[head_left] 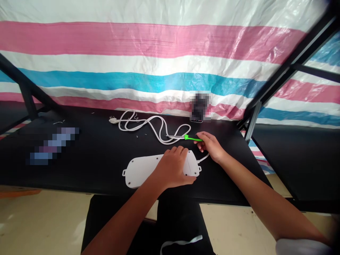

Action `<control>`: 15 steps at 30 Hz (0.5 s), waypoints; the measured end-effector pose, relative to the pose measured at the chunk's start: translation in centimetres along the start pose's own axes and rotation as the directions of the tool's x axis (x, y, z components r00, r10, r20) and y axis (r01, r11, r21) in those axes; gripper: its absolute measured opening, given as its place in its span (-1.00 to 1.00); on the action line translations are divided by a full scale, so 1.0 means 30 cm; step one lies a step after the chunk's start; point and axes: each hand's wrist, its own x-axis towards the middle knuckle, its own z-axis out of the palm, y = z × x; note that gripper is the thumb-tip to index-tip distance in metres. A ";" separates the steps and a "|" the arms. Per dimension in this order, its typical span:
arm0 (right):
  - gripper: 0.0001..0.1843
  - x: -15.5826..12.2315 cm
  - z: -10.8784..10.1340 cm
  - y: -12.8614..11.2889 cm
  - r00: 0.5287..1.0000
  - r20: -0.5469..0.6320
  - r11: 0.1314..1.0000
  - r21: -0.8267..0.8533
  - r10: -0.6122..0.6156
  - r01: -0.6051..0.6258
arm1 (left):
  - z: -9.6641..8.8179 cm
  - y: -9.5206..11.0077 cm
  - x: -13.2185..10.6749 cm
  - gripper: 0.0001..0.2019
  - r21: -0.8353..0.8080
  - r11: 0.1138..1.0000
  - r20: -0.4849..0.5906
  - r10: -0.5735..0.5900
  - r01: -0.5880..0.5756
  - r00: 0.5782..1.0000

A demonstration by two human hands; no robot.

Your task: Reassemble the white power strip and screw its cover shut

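Note:
A white power strip lies back side up on the black table, near its front edge. My left hand rests on the strip's right half, fingers curled over it and pressing it down. My right hand pinches the green handle of a small screwdriver, whose thin metal shaft points left over the cord. The strip's white cord loops across the table behind it and ends in a plug at the left.
A striped pink, blue and white tarp hangs behind the table. A blurred dark object stands at the table's back edge and another blurred patch lies at the left. Black metal frame bars rise at the right. A few tiny screws lie near the cord.

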 end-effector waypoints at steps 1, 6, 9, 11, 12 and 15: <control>-0.46 0.001 -0.001 0.001 1.000 0.001 1.000 -0.002 -0.002 0.002 | 0.002 0.000 -0.001 -0.25 0.004 1.000 0.001 -0.004 0.004 1.000; -0.46 0.004 -0.008 0.007 1.000 0.007 1.000 -0.005 -0.021 0.021 | 0.006 -0.027 -0.022 -0.05 0.012 1.000 0.008 -0.010 0.010 1.000; -0.45 0.005 -0.012 0.011 0.999 0.012 0.999 0.003 -0.035 0.035 | -0.007 -0.056 -0.051 -0.03 0.022 1.000 0.013 -0.012 0.012 1.000; -0.44 0.004 -0.013 0.012 0.999 0.016 0.999 -0.001 -0.046 0.046 | -0.022 -0.075 -0.076 -0.03 0.034 0.999 0.012 -0.014 0.014 1.000; -0.43 0.003 -0.012 0.012 0.998 0.019 0.999 -0.007 -0.052 0.052 | -0.030 -0.082 -0.090 -0.03 0.040 0.999 0.010 -0.020 0.019 1.000; -0.44 -0.005 -0.002 0.012 0.996 0.034 0.996 -0.045 -0.081 0.083 | -0.047 -0.099 -0.130 -0.05 0.049 0.998 0.002 -0.048 0.047 0.999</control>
